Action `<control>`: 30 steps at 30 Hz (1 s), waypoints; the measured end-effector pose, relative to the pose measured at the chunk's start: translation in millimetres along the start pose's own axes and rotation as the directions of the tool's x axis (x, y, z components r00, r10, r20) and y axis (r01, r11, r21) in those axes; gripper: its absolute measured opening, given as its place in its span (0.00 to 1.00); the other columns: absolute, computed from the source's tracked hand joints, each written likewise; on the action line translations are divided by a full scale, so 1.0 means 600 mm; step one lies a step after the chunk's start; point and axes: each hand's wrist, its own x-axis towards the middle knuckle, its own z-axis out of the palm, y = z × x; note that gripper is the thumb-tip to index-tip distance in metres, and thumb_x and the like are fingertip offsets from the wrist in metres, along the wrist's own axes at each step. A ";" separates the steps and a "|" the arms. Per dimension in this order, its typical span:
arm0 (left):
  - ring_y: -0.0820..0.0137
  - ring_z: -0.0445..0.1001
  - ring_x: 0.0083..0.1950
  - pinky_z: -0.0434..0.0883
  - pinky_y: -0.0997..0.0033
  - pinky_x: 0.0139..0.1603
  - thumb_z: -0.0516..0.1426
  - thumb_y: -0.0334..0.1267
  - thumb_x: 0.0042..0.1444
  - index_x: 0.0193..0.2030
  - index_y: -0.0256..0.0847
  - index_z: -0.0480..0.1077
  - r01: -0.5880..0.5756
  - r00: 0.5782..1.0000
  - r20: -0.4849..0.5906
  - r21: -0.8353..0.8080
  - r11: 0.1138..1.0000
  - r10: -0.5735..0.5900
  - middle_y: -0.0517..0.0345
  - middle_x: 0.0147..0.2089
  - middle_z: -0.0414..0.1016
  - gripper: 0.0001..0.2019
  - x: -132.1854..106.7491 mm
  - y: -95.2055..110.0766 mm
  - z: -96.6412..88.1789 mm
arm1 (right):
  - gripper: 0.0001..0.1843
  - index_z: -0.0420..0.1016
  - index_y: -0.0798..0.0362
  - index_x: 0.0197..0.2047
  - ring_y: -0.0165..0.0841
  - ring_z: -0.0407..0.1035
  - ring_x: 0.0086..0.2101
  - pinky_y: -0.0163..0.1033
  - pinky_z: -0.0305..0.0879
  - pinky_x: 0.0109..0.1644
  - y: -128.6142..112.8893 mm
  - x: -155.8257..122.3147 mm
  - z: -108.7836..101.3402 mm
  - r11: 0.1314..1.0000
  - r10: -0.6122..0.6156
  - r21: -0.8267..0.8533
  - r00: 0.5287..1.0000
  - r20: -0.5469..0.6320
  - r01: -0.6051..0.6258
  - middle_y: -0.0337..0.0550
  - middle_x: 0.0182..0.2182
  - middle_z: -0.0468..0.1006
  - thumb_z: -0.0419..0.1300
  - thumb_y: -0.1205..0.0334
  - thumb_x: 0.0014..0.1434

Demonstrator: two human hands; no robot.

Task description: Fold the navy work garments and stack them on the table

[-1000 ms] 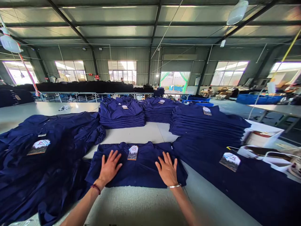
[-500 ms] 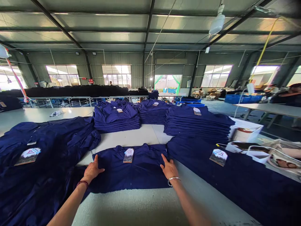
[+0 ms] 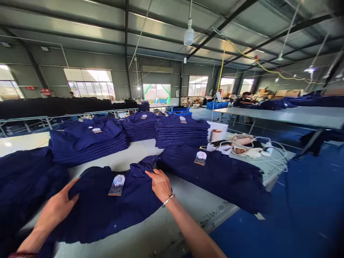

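- Presently, a navy work garment point(image 3: 107, 211) is being handled at the near edge of a pale grey work table point(image 3: 113, 163), with a card hang tag point(image 3: 117, 185) lying on its middle.
- Folding or smoothing is judged to be the step in hand, since the cloth is gathered up by both hands and not laid flat.
- The left hand point(image 3: 55, 211) is placed at the garment's left side, its fingers spread against a raised fold; whether that fold is pinched cannot be told.
- The right hand point(image 3: 161, 185) is laid on bunched cloth at the garment's far edge, its fingers extended and not closed, with nothing clearly gripped; a bangle point(image 3: 168, 200) is worn at the wrist.
- Stacks of folded navy garments point(image 3: 182, 132) are piled beyond, and a second navy garment point(image 3: 215, 175) is spread just to the right.
- Drawing out the bunched cloth and evening the raised fold are judged to be what the next move calls for.
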 end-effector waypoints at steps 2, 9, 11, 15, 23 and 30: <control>0.66 0.81 0.38 0.73 0.74 0.36 0.47 0.47 0.60 0.67 0.60 0.59 -0.029 0.997 0.076 -0.016 0.999 0.030 0.75 0.22 0.75 0.27 -0.006 0.040 -0.031 | 0.27 0.75 0.41 0.58 0.30 0.73 0.43 0.35 0.66 0.56 0.000 0.005 -0.041 1.000 -0.020 -0.012 0.999 -0.048 0.019 0.41 0.46 0.81 0.51 0.73 0.61; 0.66 0.78 0.39 0.69 0.74 0.37 0.47 0.46 0.63 0.70 0.62 0.53 -0.158 0.987 -0.012 0.045 0.986 0.159 0.75 0.22 0.70 0.27 -0.010 0.201 -0.069 | 0.29 0.72 0.42 0.62 0.31 0.68 0.55 0.38 0.59 0.64 0.099 -0.013 -0.172 0.979 0.112 -0.144 0.972 -0.206 -0.143 0.40 0.54 0.78 0.48 0.74 0.62; 0.66 0.77 0.40 0.69 0.74 0.39 0.48 0.44 0.64 0.70 0.61 0.53 -0.214 0.975 -0.053 0.064 0.975 0.218 0.75 0.26 0.73 0.27 -0.006 0.254 -0.062 | 0.30 0.71 0.42 0.62 0.32 0.67 0.56 0.41 0.58 0.65 0.141 -0.026 -0.205 0.960 0.167 -0.174 0.949 -0.267 -0.218 0.39 0.55 0.78 0.47 0.74 0.62; 0.66 0.77 0.44 0.71 0.71 0.44 0.49 0.42 0.65 0.71 0.55 0.53 -0.397 0.911 -0.104 0.040 0.917 0.399 0.69 0.40 0.80 0.27 0.001 0.366 -0.036 | 0.29 0.71 0.44 0.62 0.34 0.67 0.57 0.42 0.60 0.65 0.212 -0.052 -0.271 0.891 0.289 -0.236 0.887 -0.361 -0.387 0.41 0.55 0.78 0.46 0.73 0.62; 0.59 0.75 0.55 0.72 0.64 0.52 0.50 0.36 0.63 0.70 0.47 0.57 -0.635 0.771 -0.140 -0.095 0.766 0.622 0.53 0.60 0.73 0.27 0.017 0.564 0.064 | 0.29 0.69 0.49 0.64 0.37 0.66 0.57 0.41 0.58 0.64 0.322 -0.110 -0.377 0.690 0.446 -0.347 0.751 -0.487 -0.635 0.46 0.58 0.73 0.43 0.70 0.64; 0.59 0.74 0.53 0.71 0.65 0.50 0.48 0.32 0.64 0.71 0.48 0.55 -0.753 0.658 -0.103 -0.074 0.654 0.746 0.50 0.56 0.73 0.28 0.007 0.673 0.158 | 0.31 0.63 0.51 0.68 0.44 0.65 0.50 0.45 0.65 0.55 0.397 -0.171 -0.369 0.477 0.557 -0.455 0.660 -0.505 -0.752 0.50 0.62 0.68 0.41 0.68 0.64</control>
